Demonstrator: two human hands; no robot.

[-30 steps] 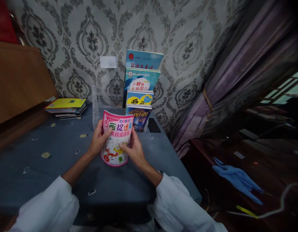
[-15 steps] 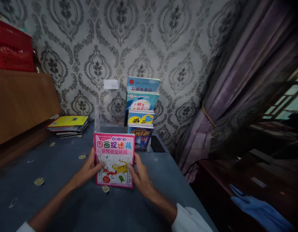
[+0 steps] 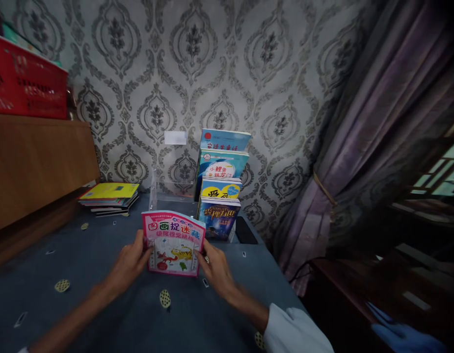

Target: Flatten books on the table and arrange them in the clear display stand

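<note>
A pink picture book [image 3: 173,245] with a cartoon fox and a yellow tiger on its cover is held up between both hands, above the table and slightly bowed. My left hand [image 3: 133,255] grips its left edge, thumb on the front cover. On the opposite edge, my right hand [image 3: 216,264] is closed the same way, fingers behind the book. Just beyond it stands a clear stepped rack [image 3: 173,191]. Its right side carries several upright books, among them a dark blue book [image 3: 217,220] in front and a light blue book [image 3: 227,139] at the back.
A stack of thin books [image 3: 111,196] with a yellow one on top lies at the table's back left. Right of the rack rests a dark flat object [image 3: 246,230]. A red basket [image 3: 31,83] sits on a wooden cabinet [image 3: 46,166]. A purple curtain [image 3: 344,147] hangs at the right.
The pink book now leans back more and its cover has bowed between my hands. My view has shifted a little, so the surroundings appear lower and further right.
</note>
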